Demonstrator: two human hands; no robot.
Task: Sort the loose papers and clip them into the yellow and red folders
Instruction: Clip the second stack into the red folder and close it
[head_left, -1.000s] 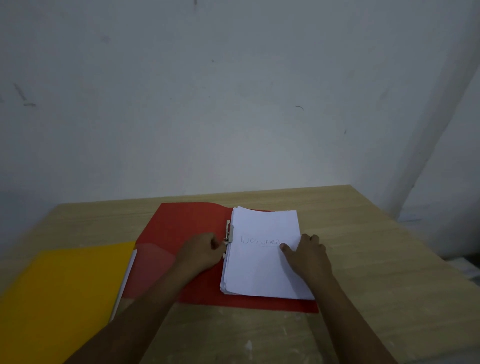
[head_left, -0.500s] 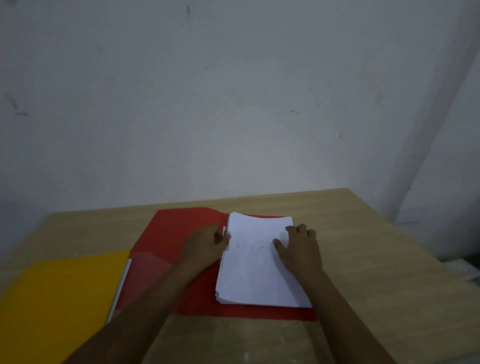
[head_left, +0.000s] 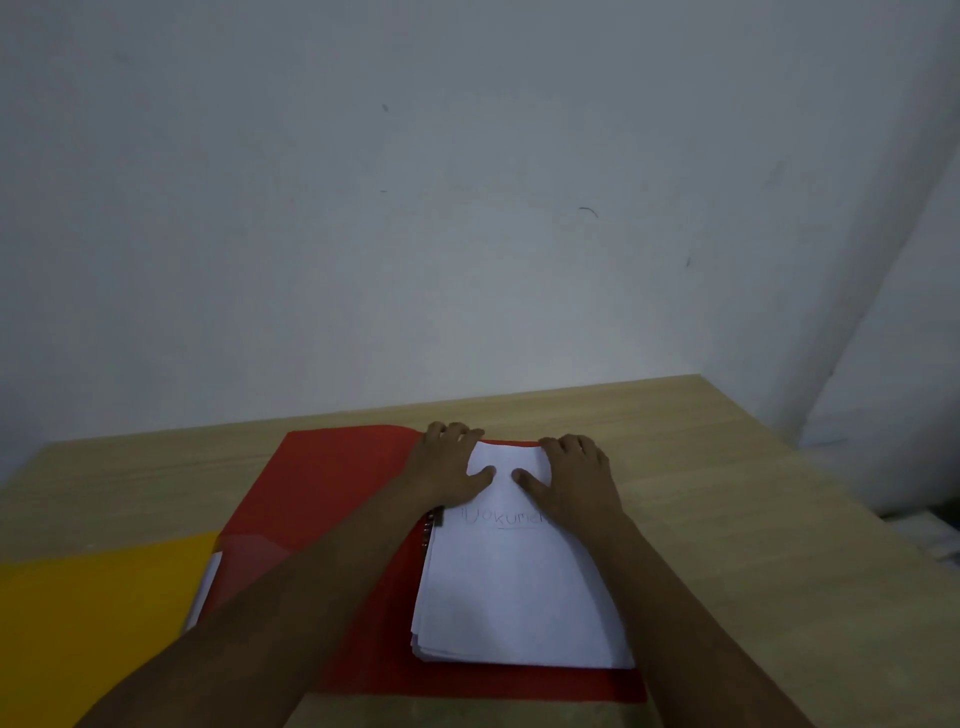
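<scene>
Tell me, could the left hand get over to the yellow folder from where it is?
Probably yes. The left hand lies flat on the paper stack, holding nothing, and the yellow folder lies uncovered to its left with only the open red folder between.

Wooden table (head_left: 727, 467) (pale wall (head_left: 467, 208) behind)

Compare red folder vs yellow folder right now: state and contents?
The red folder lies open; the yellow folder lies closed. The red folder carries a white paper stack under both hands; the yellow folder shows only a white edge at its right side. The red folder sits mid-table, the yellow folder at the near left. Both lie flat on the wooden table.
</scene>
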